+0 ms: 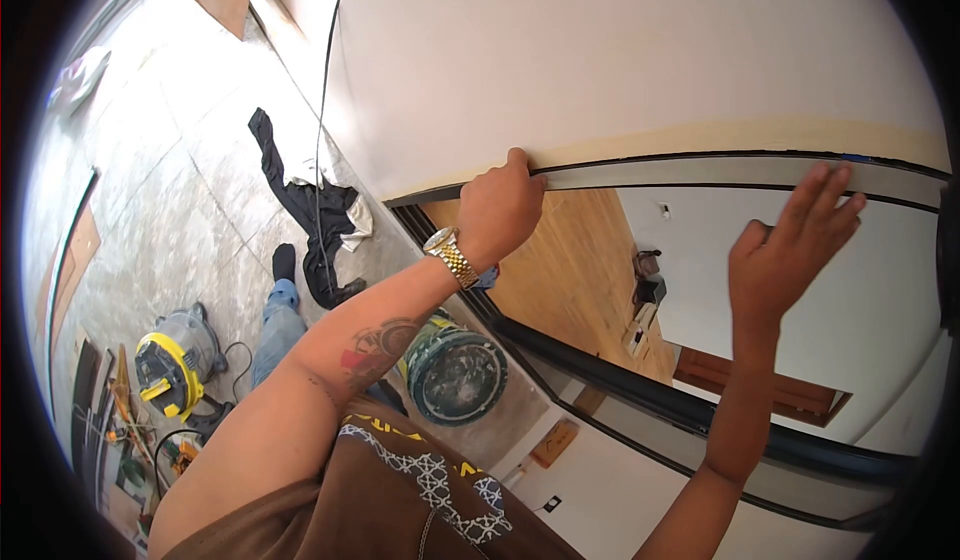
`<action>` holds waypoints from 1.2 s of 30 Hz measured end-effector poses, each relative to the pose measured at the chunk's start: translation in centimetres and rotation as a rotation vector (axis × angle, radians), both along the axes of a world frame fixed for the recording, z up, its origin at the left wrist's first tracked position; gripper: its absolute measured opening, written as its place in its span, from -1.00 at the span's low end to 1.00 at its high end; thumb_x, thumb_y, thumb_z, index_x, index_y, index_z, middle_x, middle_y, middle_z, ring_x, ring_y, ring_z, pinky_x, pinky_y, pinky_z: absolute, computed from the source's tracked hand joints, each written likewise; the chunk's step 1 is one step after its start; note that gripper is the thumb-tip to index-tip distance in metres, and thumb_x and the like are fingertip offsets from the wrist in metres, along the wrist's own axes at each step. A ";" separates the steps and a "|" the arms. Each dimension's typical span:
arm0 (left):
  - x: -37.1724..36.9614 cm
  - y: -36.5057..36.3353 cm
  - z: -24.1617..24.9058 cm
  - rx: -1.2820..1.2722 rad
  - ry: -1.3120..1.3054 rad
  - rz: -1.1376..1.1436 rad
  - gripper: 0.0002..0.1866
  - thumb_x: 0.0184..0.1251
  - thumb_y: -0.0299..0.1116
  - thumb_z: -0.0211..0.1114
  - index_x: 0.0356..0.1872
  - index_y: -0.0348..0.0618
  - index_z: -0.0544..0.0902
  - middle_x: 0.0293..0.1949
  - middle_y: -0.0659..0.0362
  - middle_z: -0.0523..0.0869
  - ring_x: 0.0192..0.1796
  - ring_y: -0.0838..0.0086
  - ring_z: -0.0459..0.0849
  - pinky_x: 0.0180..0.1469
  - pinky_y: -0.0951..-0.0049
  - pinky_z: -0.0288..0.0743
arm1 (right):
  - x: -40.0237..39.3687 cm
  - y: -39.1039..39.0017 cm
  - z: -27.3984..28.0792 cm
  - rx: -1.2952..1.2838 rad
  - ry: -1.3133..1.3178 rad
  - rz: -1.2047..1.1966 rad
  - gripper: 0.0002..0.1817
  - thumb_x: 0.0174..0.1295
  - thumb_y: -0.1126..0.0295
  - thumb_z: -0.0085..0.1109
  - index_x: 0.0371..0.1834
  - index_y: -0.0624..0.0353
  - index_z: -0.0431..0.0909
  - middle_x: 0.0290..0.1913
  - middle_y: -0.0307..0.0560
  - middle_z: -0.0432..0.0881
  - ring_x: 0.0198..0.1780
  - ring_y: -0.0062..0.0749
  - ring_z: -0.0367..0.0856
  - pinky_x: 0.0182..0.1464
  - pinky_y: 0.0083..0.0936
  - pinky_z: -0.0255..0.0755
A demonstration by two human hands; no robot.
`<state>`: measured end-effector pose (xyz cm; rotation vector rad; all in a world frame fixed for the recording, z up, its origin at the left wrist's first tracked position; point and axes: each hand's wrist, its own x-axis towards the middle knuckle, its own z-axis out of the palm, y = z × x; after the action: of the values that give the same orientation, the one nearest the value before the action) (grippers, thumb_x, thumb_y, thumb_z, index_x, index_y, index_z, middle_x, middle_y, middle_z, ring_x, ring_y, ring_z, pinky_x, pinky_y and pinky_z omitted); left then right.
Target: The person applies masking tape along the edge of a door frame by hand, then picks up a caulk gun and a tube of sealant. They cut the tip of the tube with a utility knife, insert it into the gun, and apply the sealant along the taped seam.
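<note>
Wall trim (680, 172), fingers (822, 195), bucket (414, 380) contents unclear

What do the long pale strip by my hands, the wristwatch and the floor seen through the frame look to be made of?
Pale strip: perhaps painted metal or plastic; it looks smooth and dark-edged.
Wristwatch: seemingly metal, with shiny gold- and silver-toned links.
Floor through the frame: wood or wood-look laminate, going by the warm brown planks.
</note>
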<state>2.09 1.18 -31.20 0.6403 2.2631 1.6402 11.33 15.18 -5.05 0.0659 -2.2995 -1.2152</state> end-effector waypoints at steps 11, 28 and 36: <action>0.2 0.1 0.1 0.003 -0.038 0.012 -0.71 0.46 -0.23 0.26 -0.15 -0.29 0.49 -0.52 -0.12 0.72 -0.41 -0.08 0.74 -0.29 -0.05 0.58 | 2.0 0.6 -15.9 -0.040 -0.233 -0.155 -0.28 0.28 0.56 0.05 0.58 -0.03 0.34 0.75 -0.21 -0.06 0.74 0.21 -0.43 0.53 0.57 -0.16; 0.4 0.3 -1.4 0.075 0.056 0.038 -0.73 0.46 -0.23 0.28 -0.19 -0.25 0.48 -0.58 -0.08 0.69 -0.48 -0.05 0.71 -0.41 0.00 0.54 | 2.9 -2.0 -21.6 -0.246 -0.502 -0.228 -0.29 0.20 0.44 0.12 0.53 0.08 0.41 0.70 -0.24 0.10 0.70 0.04 -0.02 0.50 0.62 -0.18; 0.4 -1.0 -0.7 0.044 -0.021 -0.022 -0.71 0.50 -0.17 0.22 -0.06 -0.21 0.56 -0.45 -0.12 0.75 -0.34 -0.12 0.74 -0.26 -0.07 0.57 | 0.8 -2.9 -9.6 -0.544 0.240 -0.057 0.11 0.34 0.04 0.32 0.71 0.26 -0.23 0.72 0.32 -0.29 0.73 0.24 -0.44 0.60 0.41 -0.43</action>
<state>2.48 0.20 -31.85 0.6533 2.2031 1.6824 12.14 12.33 -14.62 -0.3243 -2.3423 -0.5499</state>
